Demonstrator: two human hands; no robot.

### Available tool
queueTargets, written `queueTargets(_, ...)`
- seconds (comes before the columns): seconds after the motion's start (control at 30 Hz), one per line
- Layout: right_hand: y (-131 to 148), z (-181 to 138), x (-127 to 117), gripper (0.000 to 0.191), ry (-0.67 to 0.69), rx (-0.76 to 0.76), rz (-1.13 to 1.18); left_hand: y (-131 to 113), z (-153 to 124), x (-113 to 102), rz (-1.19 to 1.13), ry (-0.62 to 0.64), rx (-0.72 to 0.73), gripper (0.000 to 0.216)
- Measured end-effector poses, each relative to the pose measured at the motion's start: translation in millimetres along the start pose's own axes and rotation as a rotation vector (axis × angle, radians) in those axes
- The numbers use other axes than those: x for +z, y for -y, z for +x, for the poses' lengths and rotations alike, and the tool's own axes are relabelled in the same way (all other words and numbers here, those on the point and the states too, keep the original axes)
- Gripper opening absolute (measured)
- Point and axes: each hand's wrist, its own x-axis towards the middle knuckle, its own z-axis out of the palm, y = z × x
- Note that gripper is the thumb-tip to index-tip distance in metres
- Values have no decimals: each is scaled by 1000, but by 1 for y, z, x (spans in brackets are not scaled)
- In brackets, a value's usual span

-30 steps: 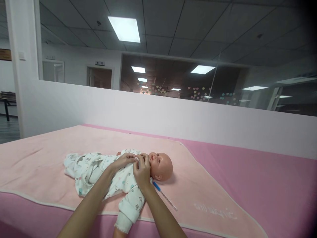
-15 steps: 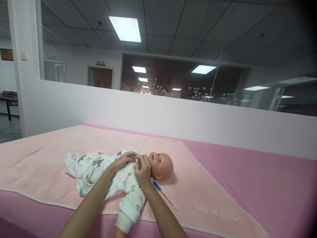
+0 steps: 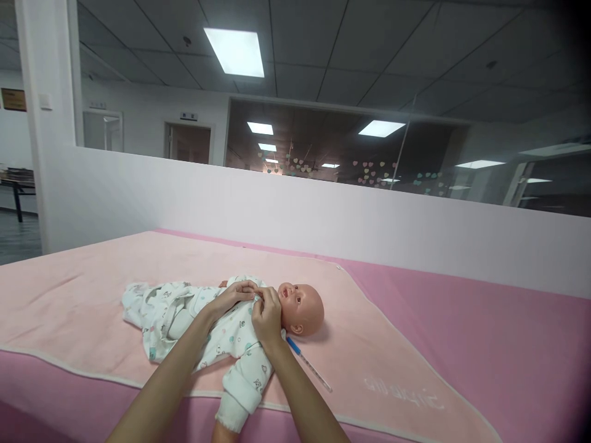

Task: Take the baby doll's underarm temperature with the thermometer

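A baby doll [image 3: 302, 311] lies on its back, head to the right, in a white patterned garment [image 3: 233, 332]. Over its upper chest, my left hand [image 3: 236, 294] has its fingers bent and pressed to the cloth near the collar. My right hand [image 3: 268, 312] is closed in a pinch on the garment just below the doll's chin, its fingertips meeting those of my left. The exact bit of cloth between the fingers is mostly hidden. Beside the doll's shoulder, close to my right wrist, lies a thermometer [image 3: 310, 365] with a blue end.
A pale pink blanket [image 3: 378, 351] with a light edging covers much of the pink padded surface [image 3: 508, 332]. Behind it rises a low white wall [image 3: 323, 209] with glass above. One sleeved doll arm [image 3: 240, 387] reaches over the near edge.
Both hands stay at the doll's collar, with only slight finger movement. The whole view has shifted very slightly; the doll and thermometer lie as before.
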Motion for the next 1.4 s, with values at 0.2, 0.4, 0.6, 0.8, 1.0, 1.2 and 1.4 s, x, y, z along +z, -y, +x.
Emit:
queueTargets(0.2,-1,-1,0,22,23,-29,-9,4,0,-3,-50,-11,-14,27)
queueTargets(0.4,-6,-1,1,23,10,-32,21,5,1,-5,-58,-12,-38,29)
queueTargets(0.6,-5,-2,2,19,-35,11,5,4,0,-3,-57,-21,-30,31)
queueTargets(0.8,-1,-1,1,17,-34,31,30,5,1,-3,-41,-64,-26,30)
queueTargets(1.0,-2,-1,1,12,14,32,13,-1,-3,3,17,-118,-16,22)
queueTargets(1.2,-3,-2,2,11,21,36,7,-2,-3,3,36,-52,11,24)
queueTargets(1.4,-5,-1,2,9,-4,69,84,4,-2,-2,68,19,26,32)
